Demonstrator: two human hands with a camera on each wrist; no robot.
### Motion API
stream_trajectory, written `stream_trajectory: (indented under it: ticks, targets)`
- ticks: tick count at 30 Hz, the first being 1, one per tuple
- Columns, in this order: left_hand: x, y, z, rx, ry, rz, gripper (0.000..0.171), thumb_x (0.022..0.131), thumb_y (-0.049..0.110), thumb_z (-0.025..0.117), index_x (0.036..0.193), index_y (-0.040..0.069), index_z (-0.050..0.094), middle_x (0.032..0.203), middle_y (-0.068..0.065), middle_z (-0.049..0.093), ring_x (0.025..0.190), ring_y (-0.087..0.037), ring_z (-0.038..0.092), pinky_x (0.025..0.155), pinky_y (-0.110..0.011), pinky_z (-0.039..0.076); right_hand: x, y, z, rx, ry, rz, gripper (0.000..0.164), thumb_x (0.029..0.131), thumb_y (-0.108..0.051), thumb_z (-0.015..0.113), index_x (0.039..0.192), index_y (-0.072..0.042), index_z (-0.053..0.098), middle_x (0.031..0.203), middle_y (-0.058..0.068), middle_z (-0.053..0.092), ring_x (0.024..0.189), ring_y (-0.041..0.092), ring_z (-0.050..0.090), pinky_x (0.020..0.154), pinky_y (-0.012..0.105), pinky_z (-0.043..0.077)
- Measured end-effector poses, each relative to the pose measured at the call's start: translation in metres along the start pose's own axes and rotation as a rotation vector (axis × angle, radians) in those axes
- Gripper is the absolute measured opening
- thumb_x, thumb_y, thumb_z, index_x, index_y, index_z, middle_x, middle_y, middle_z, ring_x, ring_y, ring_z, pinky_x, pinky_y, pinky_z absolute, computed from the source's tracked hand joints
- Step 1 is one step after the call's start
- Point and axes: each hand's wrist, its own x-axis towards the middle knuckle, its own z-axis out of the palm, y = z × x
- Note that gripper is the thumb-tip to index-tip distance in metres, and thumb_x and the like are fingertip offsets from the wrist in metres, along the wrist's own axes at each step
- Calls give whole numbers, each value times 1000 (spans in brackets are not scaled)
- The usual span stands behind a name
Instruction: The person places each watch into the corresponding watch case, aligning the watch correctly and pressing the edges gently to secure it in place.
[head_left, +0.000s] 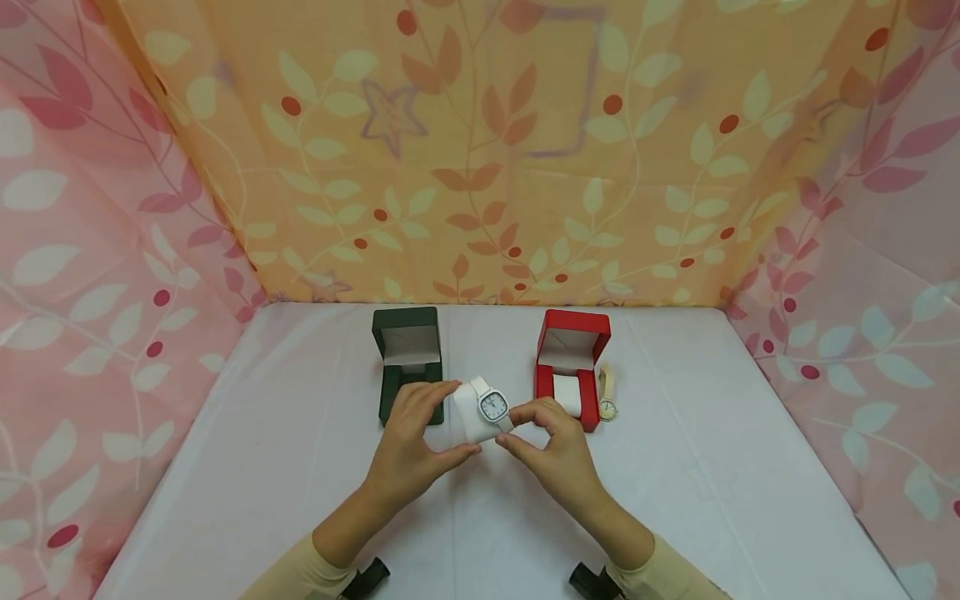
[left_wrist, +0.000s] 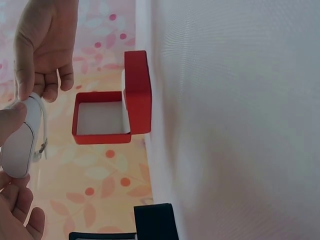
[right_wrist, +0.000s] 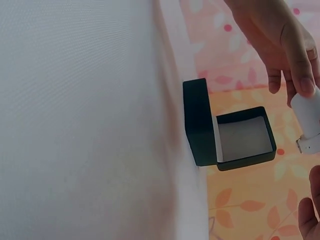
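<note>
A white watch (head_left: 493, 406) with a squarish face and pale strap sits around a white watch cushion (head_left: 467, 412), held above the table in front of the boxes. My left hand (head_left: 412, 437) grips the cushion's left end between thumb and fingers. At the right end, my right hand (head_left: 557, 442) pinches the watch's strap near its lower part. The strap's buckle (right_wrist: 300, 145) hangs loose beside the cushion in the right wrist view. An open green watch box (head_left: 406, 333) stands behind my left hand, its inside partly hidden.
An open red watch box (head_left: 573, 327) stands behind my right hand, with a white cushion (head_left: 567, 393) inside. Against its right side lies a gold-toned watch (head_left: 607, 407). White cloth covers the table (head_left: 675, 500); floral curtains (head_left: 480, 167) rise at the back and sides.
</note>
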Motion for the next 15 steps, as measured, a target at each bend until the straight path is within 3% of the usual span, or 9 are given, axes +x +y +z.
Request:
stream_trajectory:
  ticks: [6, 15]
  targets:
    - [0, 0, 2, 20, 18, 7, 90, 67, 30, 99, 144, 13, 56, 134, -1, 64, 124, -21, 49, 96, -45, 51, -1, 0, 3, -30, 58, -15, 28, 78, -21, 91, 100, -31, 75, 101, -16, 66, 103, 7, 59, 87, 33, 53]
    - [-2, 3, 4, 19, 47, 10, 88, 66, 30, 99, 142, 11, 58, 131, -2, 65, 124, -22, 49, 96, -44, 50, -6, -5, 9, -30, 72, 7, 26, 79, -17, 90, 98, -27, 75, 100, -16, 67, 102, 7, 61, 89, 30, 55]
